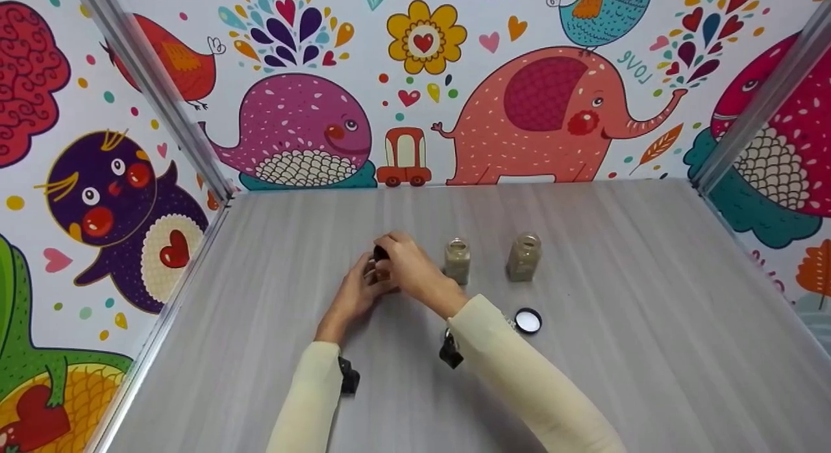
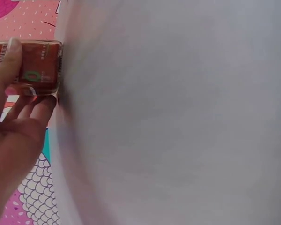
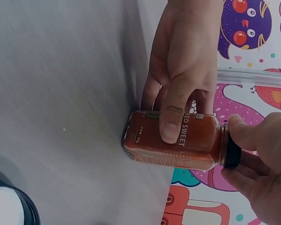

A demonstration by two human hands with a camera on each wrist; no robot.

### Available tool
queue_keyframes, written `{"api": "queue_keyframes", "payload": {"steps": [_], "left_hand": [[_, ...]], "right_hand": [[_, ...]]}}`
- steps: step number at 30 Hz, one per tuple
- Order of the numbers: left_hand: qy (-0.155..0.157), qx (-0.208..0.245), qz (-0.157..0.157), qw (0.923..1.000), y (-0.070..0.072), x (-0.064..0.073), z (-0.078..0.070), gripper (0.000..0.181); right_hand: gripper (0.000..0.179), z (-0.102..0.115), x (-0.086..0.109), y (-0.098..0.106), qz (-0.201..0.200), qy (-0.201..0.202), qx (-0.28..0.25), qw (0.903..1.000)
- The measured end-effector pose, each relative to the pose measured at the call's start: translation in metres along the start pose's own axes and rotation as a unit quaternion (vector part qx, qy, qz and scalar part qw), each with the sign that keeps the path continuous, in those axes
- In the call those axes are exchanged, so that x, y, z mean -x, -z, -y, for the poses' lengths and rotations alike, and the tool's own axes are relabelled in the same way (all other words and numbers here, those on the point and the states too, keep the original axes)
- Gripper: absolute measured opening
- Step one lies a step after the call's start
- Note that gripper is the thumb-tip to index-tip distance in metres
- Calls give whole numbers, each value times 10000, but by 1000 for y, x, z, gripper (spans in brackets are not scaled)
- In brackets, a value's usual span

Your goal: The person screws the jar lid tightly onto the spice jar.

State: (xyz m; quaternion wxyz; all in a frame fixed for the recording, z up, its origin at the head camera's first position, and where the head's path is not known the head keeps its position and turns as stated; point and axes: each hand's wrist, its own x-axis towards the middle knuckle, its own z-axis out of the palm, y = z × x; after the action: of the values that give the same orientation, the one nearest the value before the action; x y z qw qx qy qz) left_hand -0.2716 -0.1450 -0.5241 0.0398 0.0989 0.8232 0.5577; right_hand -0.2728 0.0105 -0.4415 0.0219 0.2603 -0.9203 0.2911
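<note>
A square glass spice jar [image 3: 201,140] of red-brown powder, lettered "RED SWEET", stands upright on the table. My left hand [image 1: 357,294] grips its body, the thumb across the label in the right wrist view. Fingers of my right hand [image 1: 415,268] pinch the black lid [image 3: 232,149] at the jar's neck. From the head view the hands hide most of this jar; the left wrist view shows its lower part [image 2: 40,65] between thumb and fingers. Just right of my right hand stands a lidless glass jar [image 1: 458,265] of greenish-grey powder.
Another lidless jar [image 1: 524,258] of similar powder stands farther right. A black lid with a white inside [image 1: 528,320] lies upturned on the grey wood-grain table [image 1: 649,349], beside my right sleeve. Walls with cartoon animals [image 1: 311,125] enclose the table at the back and sides.
</note>
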Motion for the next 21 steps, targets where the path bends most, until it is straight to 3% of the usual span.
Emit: {"api": "queue_keyframes", "payload": {"steps": [5,10,21], "left_hand": [[142,-150,-43,9998,-1,-1,-1,57],[151,-30,-13,9999,-2,-1,-2,62],[89,143,-39,9999,-1,2,-3,63]], "right_hand": [[56,-9,0,-2,-74,-351,-863,9956],[50,-20,0,-4,-224,-378,-1631,9856],[46,-27,1,-13,-387,-284,-2496,9672]]}}
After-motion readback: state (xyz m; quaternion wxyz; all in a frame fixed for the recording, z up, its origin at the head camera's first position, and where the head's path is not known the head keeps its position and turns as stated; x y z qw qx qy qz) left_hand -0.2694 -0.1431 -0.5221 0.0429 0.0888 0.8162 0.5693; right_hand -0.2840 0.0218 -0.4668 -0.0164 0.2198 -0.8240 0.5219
